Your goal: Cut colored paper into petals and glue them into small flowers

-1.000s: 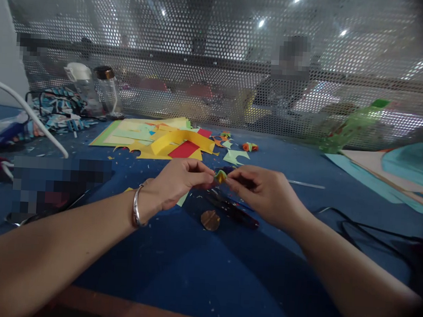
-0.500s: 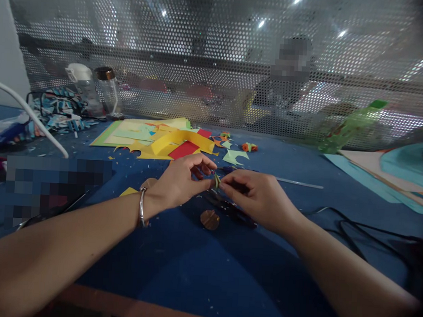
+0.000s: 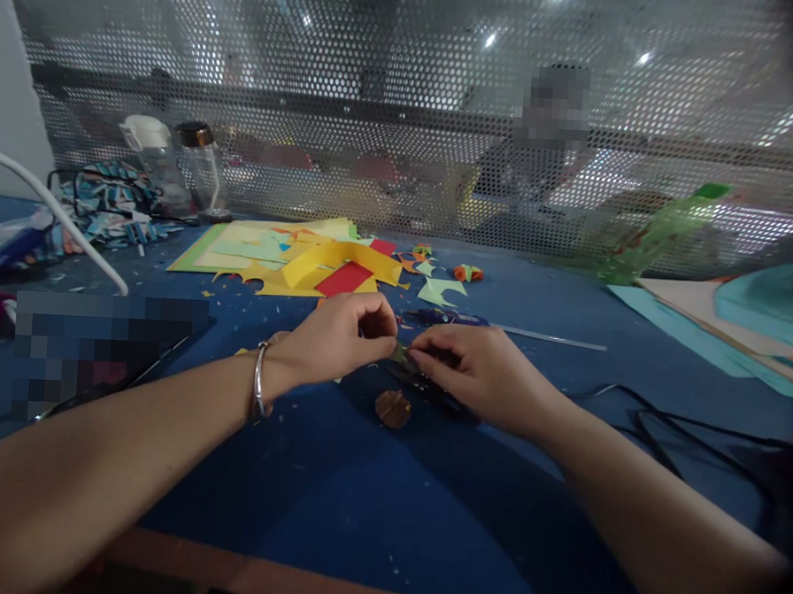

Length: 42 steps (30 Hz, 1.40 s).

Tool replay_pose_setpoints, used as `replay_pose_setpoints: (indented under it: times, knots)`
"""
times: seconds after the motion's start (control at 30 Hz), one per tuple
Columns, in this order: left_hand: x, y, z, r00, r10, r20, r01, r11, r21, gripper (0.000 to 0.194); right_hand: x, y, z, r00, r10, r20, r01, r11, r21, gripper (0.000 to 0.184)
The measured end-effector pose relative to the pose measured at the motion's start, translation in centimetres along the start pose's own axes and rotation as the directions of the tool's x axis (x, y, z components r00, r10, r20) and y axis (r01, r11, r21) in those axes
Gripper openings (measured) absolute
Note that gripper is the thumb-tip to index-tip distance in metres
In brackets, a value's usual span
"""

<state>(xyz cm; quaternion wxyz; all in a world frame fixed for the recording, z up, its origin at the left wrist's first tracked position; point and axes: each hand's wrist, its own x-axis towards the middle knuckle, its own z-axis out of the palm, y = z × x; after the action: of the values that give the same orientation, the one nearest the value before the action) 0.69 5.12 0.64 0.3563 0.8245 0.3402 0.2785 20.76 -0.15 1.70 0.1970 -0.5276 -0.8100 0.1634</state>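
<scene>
Between the fingertips of both hands is a small piece of green paper, mostly covered by the fingers. My left hand, with a silver bangle at its wrist, curls in a pinch at the paper's left side. From the right, my right hand pinches the same piece between thumb and fingers. A dark object, its kind hard to make out, lies partly under my right hand. Nearer to me a brown round disc rests on the blue table. Just beyond the hands lies a blue tool with a clear rod.
Coloured paper sheets and cut scraps are spread behind my left hand. A small orange and green paper piece sits farther back. Two bottles stand at back left, a green bottle leans at right. A black cable loops beside my right forearm.
My left hand has shifted slightly left and its fingers have curled in more. The green paper sits a little lower and shows less between the fingertips.
</scene>
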Motion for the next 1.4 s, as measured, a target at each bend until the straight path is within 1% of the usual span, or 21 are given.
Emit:
replay_pose_setpoints:
  times: [0.07, 0.13, 0.17, 0.23, 0.3, 0.37, 0.43, 0.5, 0.57, 0.7, 0.83, 0.93, 1.03, 1.17, 1.27, 1.4]
  knots:
    - [0.2, -0.5, 0.0, 0.997, -0.040, 0.070, 0.039, 0.999, 0.023, 0.011, 0.0, 0.2, 0.0, 0.999, 0.033, 0.009, -0.033, 0.999, -0.032, 0.023]
    - [0.3, -0.9, -0.3, 0.990, -0.063, 0.124, 0.052, 0.994, 0.094, 0.016, 0.1, 0.4, 0.0, 0.998, 0.066, 0.003, -0.065, 0.996, -0.060, 0.023]
    - [0.4, -1.1, -0.6, 0.991, -0.067, 0.119, 0.049, 0.988, 0.147, 0.016, 0.1, 0.5, 0.0, 0.997, 0.077, -0.001, -0.077, 0.994, -0.073, 0.023]
    - [0.5, -1.4, -1.4, 0.997, -0.066, 0.038, 0.053, 0.958, 0.282, 0.017, 0.0, 0.6, -0.1, 0.996, 0.093, -0.007, -0.094, 0.991, -0.096, 0.023]
    - [0.6, -1.6, -2.4, 0.997, -0.076, -0.021, 0.079, 0.927, 0.366, 0.019, 0.0, 0.6, -0.3, 0.994, 0.107, 0.004, -0.106, 0.987, -0.120, 0.023]
    - [0.7, -1.7, -3.3, 0.993, -0.110, -0.047, 0.120, 0.878, 0.463, 0.020, -0.1, 0.4, -0.5, 0.990, 0.128, 0.054, -0.117, 0.980, -0.163, 0.023]
    - [0.6, -1.7, -3.9, 0.986, -0.160, -0.043, 0.158, 0.834, 0.528, 0.021, -0.1, 0.3, -0.6, 0.977, 0.156, 0.143, -0.124, 0.969, -0.213, 0.023]
    - [0.5, -1.7, -4.3, 0.984, -0.173, -0.031, 0.159, 0.801, 0.578, 0.022, -0.1, 0.2, -0.7, 0.957, 0.182, 0.226, -0.128, 0.964, -0.232, 0.019]
    - [0.4, -1.7, -4.5, 0.989, -0.148, -0.012, 0.124, 0.777, 0.618, 0.023, 0.0, 0.3, -0.6, 0.943, 0.194, 0.271, -0.131, 0.963, -0.234, 0.015]
    - [0.2, -1.9, -4.6, 0.992, -0.117, 0.043, 0.059, 0.748, 0.661, 0.033, -0.1, 0.6, -0.5, 0.938, 0.205, 0.280, -0.128, 0.954, -0.270, 0.015]
    - [0.4, -2.4, -4.4, 0.986, -0.152, 0.065, 0.066, 0.724, 0.686, 0.043, -0.2, 0.8, -0.7, 0.926, 0.247, 0.286, -0.155, 0.939, -0.308, 0.021]
    - [0.6, -2.9, -4.5, 0.983, -0.179, 0.042, 0.093, 0.681, 0.726, 0.050, -0.2, 0.8, -0.9, 0.904, 0.295, 0.309, -0.186, 0.923, -0.338, 0.023]
    - [0.8, -3.3, -4.8, 0.977, -0.212, 0.000, 0.134, 0.619, 0.773, 0.060, -0.2, 0.7, -1.2, 0.887, 0.326, 0.326, -0.207, 0.913, -0.350, 0.023]
    - [0.9, -3.4, -5.1, 0.962, -0.270, -0.047, 0.198, 0.567, 0.800, 0.067, -0.3, 0.9, -1.4, 0.882, 0.325, 0.340, -0.202, 0.914, -0.351, 0.023]
    - [0.9, -3.3, -5.3, 0.960, -0.274, -0.062, 0.219, 0.589, 0.778, 0.067, -0.6, 1.1, -1.4, 0.898, 0.289, 0.331, -0.161, 0.917, -0.364, 0.024]
    - [0.9, -3.5, -5.7, 0.951, -0.302, -0.062, 0.261, 0.685, 0.680, 0.064, -0.7, 1.2, -1.3, 0.910, 0.265, 0.319, -0.130, 0.913, -0.386, 0.025]
